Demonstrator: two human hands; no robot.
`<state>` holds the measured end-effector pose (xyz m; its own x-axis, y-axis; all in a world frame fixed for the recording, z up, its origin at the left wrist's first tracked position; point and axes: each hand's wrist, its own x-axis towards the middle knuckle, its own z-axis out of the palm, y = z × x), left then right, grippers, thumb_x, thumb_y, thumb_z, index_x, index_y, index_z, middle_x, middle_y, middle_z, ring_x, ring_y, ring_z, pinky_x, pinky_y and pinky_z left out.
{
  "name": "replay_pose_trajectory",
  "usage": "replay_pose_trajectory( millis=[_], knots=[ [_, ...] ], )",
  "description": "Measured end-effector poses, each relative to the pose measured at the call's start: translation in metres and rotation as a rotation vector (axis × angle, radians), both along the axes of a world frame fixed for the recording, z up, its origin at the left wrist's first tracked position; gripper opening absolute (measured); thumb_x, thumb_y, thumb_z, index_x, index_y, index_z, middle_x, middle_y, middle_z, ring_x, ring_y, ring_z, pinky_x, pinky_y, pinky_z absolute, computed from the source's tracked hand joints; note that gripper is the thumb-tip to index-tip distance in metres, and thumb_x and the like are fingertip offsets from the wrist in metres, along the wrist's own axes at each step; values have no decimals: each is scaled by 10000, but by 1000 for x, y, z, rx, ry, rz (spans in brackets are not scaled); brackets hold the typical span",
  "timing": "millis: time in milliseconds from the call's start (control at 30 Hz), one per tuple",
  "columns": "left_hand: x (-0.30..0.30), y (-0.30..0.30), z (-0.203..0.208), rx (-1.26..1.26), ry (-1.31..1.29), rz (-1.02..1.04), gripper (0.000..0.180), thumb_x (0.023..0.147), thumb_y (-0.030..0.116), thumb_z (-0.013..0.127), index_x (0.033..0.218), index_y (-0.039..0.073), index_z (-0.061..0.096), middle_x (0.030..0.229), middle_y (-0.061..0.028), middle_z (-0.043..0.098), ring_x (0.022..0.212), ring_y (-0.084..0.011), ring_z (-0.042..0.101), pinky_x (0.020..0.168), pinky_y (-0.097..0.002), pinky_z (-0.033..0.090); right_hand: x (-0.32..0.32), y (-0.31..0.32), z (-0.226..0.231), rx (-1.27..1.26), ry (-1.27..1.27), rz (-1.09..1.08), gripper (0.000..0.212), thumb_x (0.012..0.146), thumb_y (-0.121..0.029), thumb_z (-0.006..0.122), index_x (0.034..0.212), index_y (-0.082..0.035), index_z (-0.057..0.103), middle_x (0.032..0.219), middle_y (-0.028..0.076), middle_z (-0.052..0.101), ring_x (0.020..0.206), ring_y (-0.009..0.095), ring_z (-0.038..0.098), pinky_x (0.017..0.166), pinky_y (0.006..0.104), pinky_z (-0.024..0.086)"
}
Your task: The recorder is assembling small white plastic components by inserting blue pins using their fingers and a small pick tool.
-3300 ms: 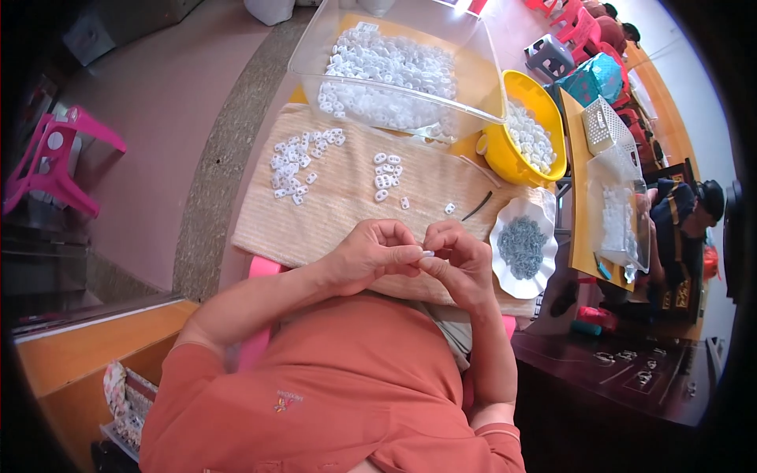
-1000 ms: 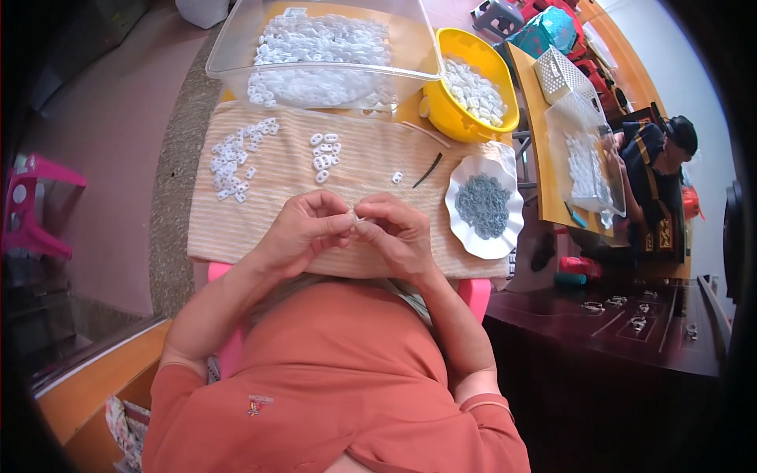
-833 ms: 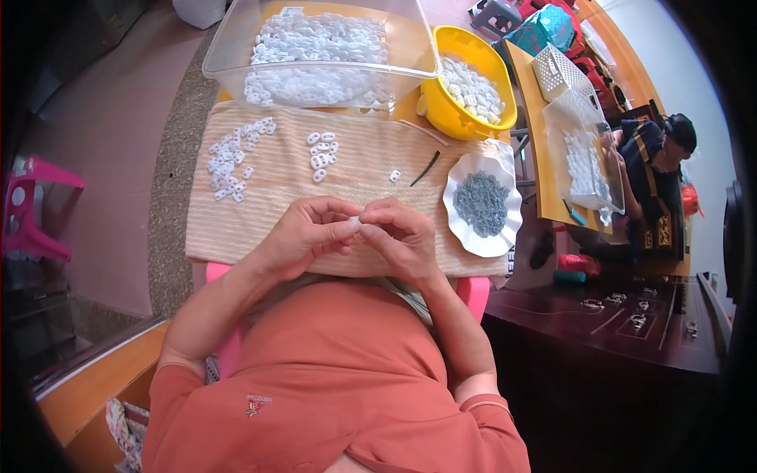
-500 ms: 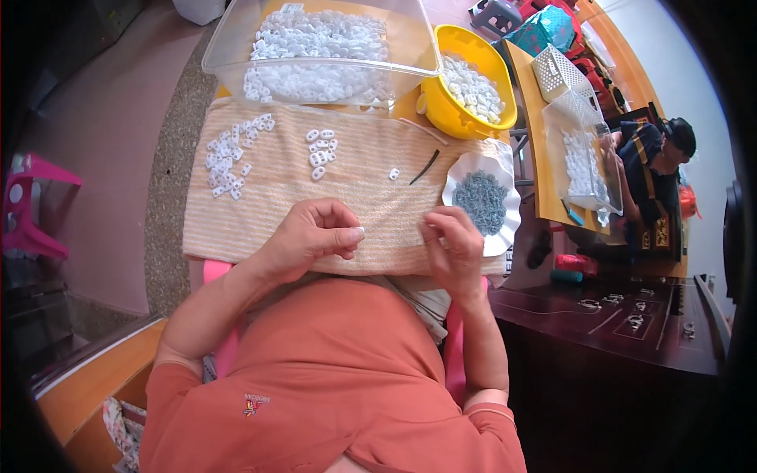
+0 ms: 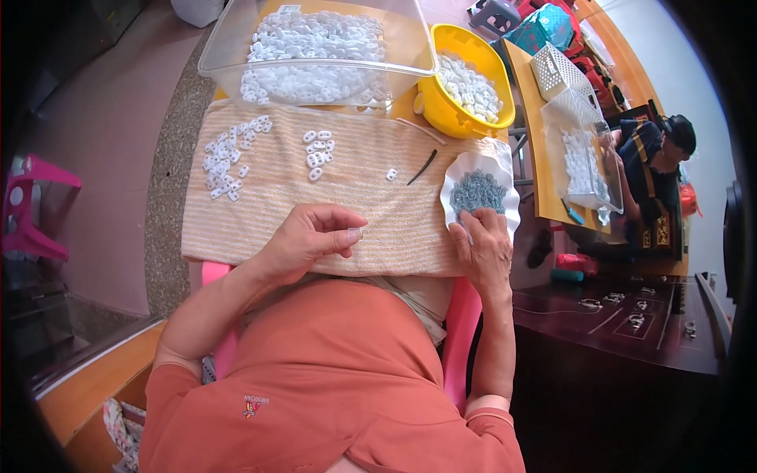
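My left hand (image 5: 319, 239) hovers over the near part of a striped beige towel (image 5: 260, 236). Its thumb and index finger are pinched together; a tiny pale spot shows at the tips, too small to name. My right hand (image 5: 486, 246) reaches into a white wavy-rimmed dish (image 5: 509, 217), its bent fingers on a heap of small grey-blue wiry pieces (image 5: 478, 191). What these fingertips grip is hidden. Small white plastic pieces with two holes lie on the towel: a loose spread (image 5: 225, 162), a tighter group (image 5: 318, 150) and a single piece (image 5: 391, 174).
Beyond the towel stand a clear bin (image 5: 315, 75) of white pieces and a yellow basin (image 5: 438, 94) of similar pieces. A thin dark strip (image 5: 422, 167) lies near the dish. At right, another person (image 5: 654, 162) sits beside a clear box (image 5: 583, 169).
My right hand has moved right, from over the towel to the grey-blue pieces in the dish. My left hand keeps its pinch in nearly the same place.
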<state>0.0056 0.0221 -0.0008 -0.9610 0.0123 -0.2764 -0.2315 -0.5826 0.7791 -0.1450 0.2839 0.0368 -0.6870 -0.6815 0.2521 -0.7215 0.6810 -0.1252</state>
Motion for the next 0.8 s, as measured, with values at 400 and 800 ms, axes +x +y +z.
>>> replay_pose_trajectory(
  millis=[400, 800],
  knots=[
    [0, 0, 2, -41, 51, -45, 121, 867, 54, 658, 971, -1, 629, 824, -42, 639, 731, -110, 620, 687, -248, 527, 4, 2, -5, -49, -33, 36, 236, 844, -192, 656, 987, -5, 669, 927, 134, 592, 873, 316, 551, 739, 407, 453],
    [0, 0, -1, -25, 58, -39, 132, 862, 65, 668, 966, -3, 624, 829, -47, 643, 732, -115, 625, 683, -255, 532, 14, 4, -18, -128, 79, 24, 235, 841, -185, 663, 984, 0, 663, 942, 140, 594, 899, 311, 547, 765, 405, 455]
  ],
)
